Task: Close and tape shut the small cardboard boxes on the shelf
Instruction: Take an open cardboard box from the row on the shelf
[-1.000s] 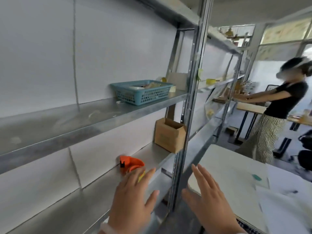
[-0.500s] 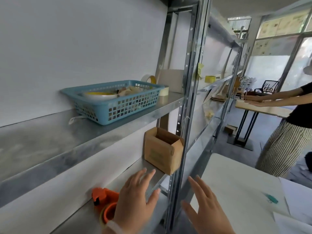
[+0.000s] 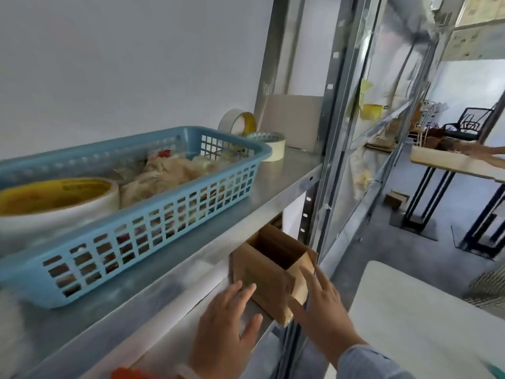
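A small brown cardboard box (image 3: 266, 280) stands on the lower metal shelf (image 3: 175, 337) with its top flaps open. My left hand (image 3: 226, 332) reaches toward the box's near side, fingers spread, holding nothing. My right hand (image 3: 322, 307) is at the box's right corner, fingers apart, touching or nearly touching a flap. An orange tape dispenser (image 3: 131, 373) peeks in at the bottom edge, left of my left wrist.
On the upper shelf (image 3: 287, 176) sits a blue plastic basket (image 3: 153, 214) with a big tape roll (image 3: 54, 201) and wrapped items. Two more tape rolls (image 3: 262, 140) and a grey board stand behind it. A white table (image 3: 426, 318) is at right; another person's hand is far right.
I have moved closer to the shelf. Both hands have advanced to the open box; the tape dispenser has slid almost out of view at the bottom.
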Demonstrator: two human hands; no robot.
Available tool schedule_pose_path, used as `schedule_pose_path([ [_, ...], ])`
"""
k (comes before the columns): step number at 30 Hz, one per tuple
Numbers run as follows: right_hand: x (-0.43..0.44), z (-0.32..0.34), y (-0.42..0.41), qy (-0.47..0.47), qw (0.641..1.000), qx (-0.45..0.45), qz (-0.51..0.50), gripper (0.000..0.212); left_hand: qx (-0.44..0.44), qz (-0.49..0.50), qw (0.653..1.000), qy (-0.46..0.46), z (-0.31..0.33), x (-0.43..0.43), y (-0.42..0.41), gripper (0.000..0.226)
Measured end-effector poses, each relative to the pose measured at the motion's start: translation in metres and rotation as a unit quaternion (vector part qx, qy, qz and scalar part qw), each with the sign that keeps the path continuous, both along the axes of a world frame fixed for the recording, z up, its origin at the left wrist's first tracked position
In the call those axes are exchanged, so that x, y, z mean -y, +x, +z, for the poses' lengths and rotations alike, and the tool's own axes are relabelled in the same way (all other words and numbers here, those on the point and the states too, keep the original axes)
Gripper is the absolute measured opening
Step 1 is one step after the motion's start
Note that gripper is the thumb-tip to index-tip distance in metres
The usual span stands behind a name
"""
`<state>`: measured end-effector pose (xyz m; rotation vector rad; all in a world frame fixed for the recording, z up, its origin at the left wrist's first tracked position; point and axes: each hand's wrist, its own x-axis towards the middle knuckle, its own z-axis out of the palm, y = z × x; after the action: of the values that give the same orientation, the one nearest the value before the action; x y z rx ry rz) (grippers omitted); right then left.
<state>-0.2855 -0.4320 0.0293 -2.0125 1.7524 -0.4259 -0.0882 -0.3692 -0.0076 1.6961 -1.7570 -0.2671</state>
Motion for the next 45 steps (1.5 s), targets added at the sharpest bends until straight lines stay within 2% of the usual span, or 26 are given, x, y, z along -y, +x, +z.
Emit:
schedule_pose_path([
  [3,0.024,-0.011,0.000,-0.020,0.999,0.040,0.024,0.069,-0.002,0.019,1.000,0.012,-0.002,0.006,-0.004,0.066],
  [5,0.033,-0.021,-0.003,-0.024,0.998,0.045,0.031,0.054,-0.014,0.047,0.999,0.005,-0.004,0.008,-0.006,0.060],
  [7,0.040,-0.030,-0.009,-0.034,0.998,0.036,0.051,0.042,-0.014,0.076,0.997,-0.008,-0.009,0.008,-0.007,0.052],
  [11,0.050,-0.041,-0.014,-0.066,0.992,-0.007,0.107,0.041,-0.033,0.109,0.993,-0.027,-0.023,0.008,-0.012,0.052],
  [14,0.058,-0.045,-0.012,-0.103,0.985,0.054,0.131,0.020,-0.055,0.124,0.991,-0.009,-0.030,0.000,-0.022,0.051],
  [16,0.059,-0.051,-0.013,-0.113,0.979,0.084,0.146,0.014,-0.058,0.129,0.990,0.007,-0.032,-0.009,-0.026,0.049],
  [20,0.052,-0.059,-0.021,-0.089,0.965,0.107,0.221,0.030,-0.071,0.162,0.984,0.035,-0.029,-0.028,-0.020,0.054],
  [26,0.040,-0.065,-0.031,-0.073,0.925,0.138,0.347,0.051,-0.122,0.256,0.959,0.027,-0.019,-0.053,0.000,0.089],
  [28,0.041,-0.065,-0.030,-0.106,0.915,0.149,0.359,0.058,-0.146,0.267,0.952,0.027,-0.017,-0.061,0.005,0.097],
  [30,0.042,-0.065,-0.023,-0.115,0.915,0.155,0.354,0.069,-0.148,0.257,0.954,0.029,-0.017,-0.067,0.010,0.095],
  [33,0.044,-0.063,-0.006,-0.050,0.921,0.212,0.323,0.080,-0.133,0.221,0.966,0.027,-0.018,-0.073,0.015,0.085],
  [38,0.048,-0.059,0.024,-0.059,0.912,0.220,0.340,0.074,-0.121,0.203,0.972,0.006,-0.024,-0.087,0.022,0.072],
  [41,0.052,-0.059,0.029,-0.053,0.923,0.210,0.317,0.067,-0.110,0.178,0.978,-0.013,-0.030,-0.096,0.030,0.070],
  [45,0.048,-0.060,0.027,-0.020,0.920,0.303,0.247,0.067,-0.139,0.139,0.980,-0.003,-0.034,-0.094,0.037,0.071],
])
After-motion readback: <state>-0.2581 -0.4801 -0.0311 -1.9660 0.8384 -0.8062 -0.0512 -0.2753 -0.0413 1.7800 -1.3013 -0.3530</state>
